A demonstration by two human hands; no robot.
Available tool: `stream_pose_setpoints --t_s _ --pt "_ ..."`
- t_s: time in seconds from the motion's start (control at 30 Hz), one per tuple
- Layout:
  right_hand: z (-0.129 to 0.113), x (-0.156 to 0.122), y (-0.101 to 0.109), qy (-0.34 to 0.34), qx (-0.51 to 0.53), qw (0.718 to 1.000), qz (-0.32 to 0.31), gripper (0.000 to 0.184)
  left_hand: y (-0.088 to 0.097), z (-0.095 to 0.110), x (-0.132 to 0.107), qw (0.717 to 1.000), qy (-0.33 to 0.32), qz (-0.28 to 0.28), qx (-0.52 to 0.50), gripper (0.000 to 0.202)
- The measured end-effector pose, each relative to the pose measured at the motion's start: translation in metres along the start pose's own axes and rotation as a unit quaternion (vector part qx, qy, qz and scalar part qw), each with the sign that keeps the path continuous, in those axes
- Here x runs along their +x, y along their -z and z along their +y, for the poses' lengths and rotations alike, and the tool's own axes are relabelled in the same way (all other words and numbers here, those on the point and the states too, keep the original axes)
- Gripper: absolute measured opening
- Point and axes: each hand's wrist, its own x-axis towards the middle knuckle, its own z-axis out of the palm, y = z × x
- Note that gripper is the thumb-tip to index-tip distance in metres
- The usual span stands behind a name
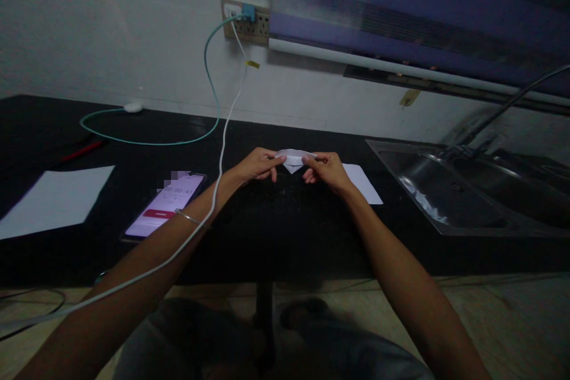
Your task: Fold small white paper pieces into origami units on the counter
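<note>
Both of my hands hold a small folded white paper [293, 160] just above the black countertop [276, 219]. My left hand [258, 165] pinches its left end with thumb and fingers closed. My right hand [324, 170] pinches the right end the same way. The paper's lower edge forms a downward point between the two hands. A thin bracelet sits on my left wrist.
A white sheet [53, 199] lies at the left, another white sheet [363, 183] just right of my hands. A lit phone [167, 205] lies by my left forearm, and a white cable [222, 148] crosses it. A steel sink [445, 193] is at the right. A teal cable [146, 141] and a red pen [82, 150] lie far left.
</note>
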Motion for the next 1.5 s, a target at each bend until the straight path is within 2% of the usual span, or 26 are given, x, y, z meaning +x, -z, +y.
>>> stream_pose_setpoints --t_s 0.23,0.43,0.63,0.83,1.13,1.23,1.4,1.5 --pt "-0.005 -0.002 0.0 -0.043 0.078 0.996 0.009 0.04 -0.003 0.001 0.0 0.997 0.007 -0.047 -0.056 0.045" --pt "-0.014 -0.004 -0.006 -0.077 0.138 0.987 0.02 0.026 -0.007 -0.004 0.003 0.996 0.001 0.002 -0.089 0.054" --pt "-0.019 -0.009 -0.014 -0.043 0.141 0.989 0.009 0.027 -0.01 -0.004 0.003 0.993 0.001 0.028 -0.119 0.043" --pt "-0.016 -0.007 -0.017 -0.008 0.15 0.988 0.032 0.022 -0.013 0.007 -0.001 0.993 -0.009 0.052 -0.105 0.043" --pt "-0.009 -0.003 -0.019 0.008 0.132 0.989 0.07 0.035 -0.013 0.002 0.002 0.99 -0.063 0.118 -0.04 0.033" --pt "-0.006 -0.002 -0.018 0.028 0.127 0.989 0.076 0.035 -0.014 0.002 0.003 0.988 -0.076 0.123 -0.057 0.034" --pt "0.0 0.003 -0.017 0.049 0.112 0.988 0.092 0.038 -0.016 0.001 0.004 0.985 -0.069 0.13 -0.093 0.051" --pt "0.0 0.003 -0.018 0.058 0.112 0.987 0.095 0.04 -0.017 0.006 0.002 0.985 -0.063 0.133 -0.085 0.042"
